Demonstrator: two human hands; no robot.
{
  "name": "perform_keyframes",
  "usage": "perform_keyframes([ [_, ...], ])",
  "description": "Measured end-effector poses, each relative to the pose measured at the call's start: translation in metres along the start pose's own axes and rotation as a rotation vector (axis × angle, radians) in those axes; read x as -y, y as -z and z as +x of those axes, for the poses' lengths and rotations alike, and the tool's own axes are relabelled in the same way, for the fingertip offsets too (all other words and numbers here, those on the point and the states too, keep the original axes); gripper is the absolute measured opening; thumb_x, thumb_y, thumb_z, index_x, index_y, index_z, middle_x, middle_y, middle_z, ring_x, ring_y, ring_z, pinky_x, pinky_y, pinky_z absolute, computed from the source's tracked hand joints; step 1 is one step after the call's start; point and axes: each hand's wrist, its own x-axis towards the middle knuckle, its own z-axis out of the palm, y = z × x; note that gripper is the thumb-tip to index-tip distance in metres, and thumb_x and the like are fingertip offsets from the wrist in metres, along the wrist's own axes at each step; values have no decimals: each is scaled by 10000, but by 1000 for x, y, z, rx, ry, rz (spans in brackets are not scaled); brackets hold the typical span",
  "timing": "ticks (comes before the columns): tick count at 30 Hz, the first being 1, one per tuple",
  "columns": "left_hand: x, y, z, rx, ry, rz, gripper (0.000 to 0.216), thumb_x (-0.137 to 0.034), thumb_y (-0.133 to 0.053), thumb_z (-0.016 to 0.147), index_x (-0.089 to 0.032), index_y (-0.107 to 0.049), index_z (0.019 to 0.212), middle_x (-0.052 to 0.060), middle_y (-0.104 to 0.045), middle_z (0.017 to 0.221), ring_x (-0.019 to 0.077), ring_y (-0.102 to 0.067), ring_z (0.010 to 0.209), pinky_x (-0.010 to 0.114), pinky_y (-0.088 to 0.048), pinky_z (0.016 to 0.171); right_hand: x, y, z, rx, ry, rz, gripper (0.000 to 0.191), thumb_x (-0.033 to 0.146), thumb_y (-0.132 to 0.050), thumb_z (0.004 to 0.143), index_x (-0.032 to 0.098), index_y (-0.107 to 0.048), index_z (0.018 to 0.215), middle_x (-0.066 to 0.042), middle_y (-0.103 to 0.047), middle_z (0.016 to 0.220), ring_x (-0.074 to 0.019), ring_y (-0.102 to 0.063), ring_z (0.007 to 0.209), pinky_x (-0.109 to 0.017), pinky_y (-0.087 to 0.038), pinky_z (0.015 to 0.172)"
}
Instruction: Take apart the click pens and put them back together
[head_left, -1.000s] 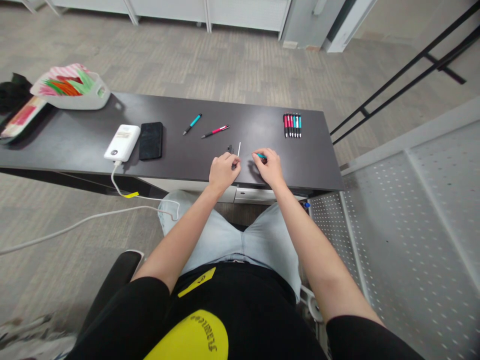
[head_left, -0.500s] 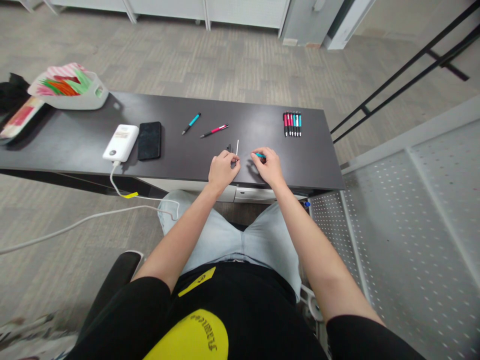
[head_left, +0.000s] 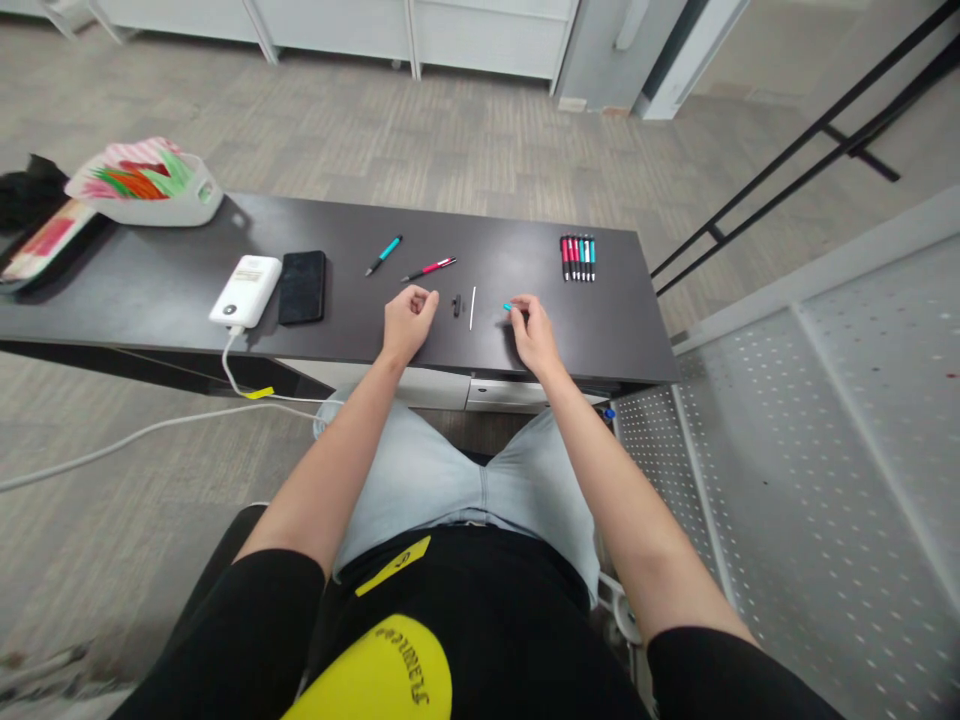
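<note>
My right hand [head_left: 531, 330] rests on the dark table [head_left: 165, 290] with its fingers closed on a teal pen part [head_left: 508, 307]. My left hand [head_left: 407, 319] lies to the left, fingers curled in a loose fist; what it holds, if anything, is hidden. Between the hands lie a thin white refill [head_left: 472, 306] and a small black pen piece [head_left: 457, 304]. Beyond the left hand lie a whole teal pen [head_left: 385, 254] and a whole pink pen [head_left: 429, 268]. A row of several pink and teal pens [head_left: 577, 256] lies at the far right.
A white power bank [head_left: 245, 290] with a cable trailing to the floor and a black phone [head_left: 302, 286] lie left of the hands. A white basket of coloured items [head_left: 144, 184] stands at the table's far left. A perforated metal surface [head_left: 810, 470] lies to the right.
My left hand has moved left, away from the white refill and the black piece, which now lie uncovered between the hands. My right hand has barely shifted. The camera tilted slightly.
</note>
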Motion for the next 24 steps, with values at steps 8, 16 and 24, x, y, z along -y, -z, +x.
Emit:
perform_keyframes([
  [8,0,10,4,52,-4,44,356,-272,-762,1111,-330,-634,784,-16,-622,745,245,-629,754,406,-557,841,-5,8,7,-99,-31,222,361,591,-946,846,420,-700,1048,-56,-857,1077,-369,-780,1065,-582,-625,1117],
  [16,0,7,5,86,-6,92,334,-311,-744,1105,-335,-620,796,7,-683,775,272,-703,812,423,-607,885,25,-3,35,-29,-38,304,329,490,-991,876,382,-738,1058,-20,-903,1077,-295,-621,1027,-464,-547,966],
  [24,1,5,5,99,-24,116,329,-312,-727,1098,-337,-602,795,11,-704,782,270,-707,807,431,-611,898,48,-8,40,-29,16,246,140,338,-940,1037,361,-804,1053,-28,-858,1034,-285,-652,995,-459,-546,961],
])
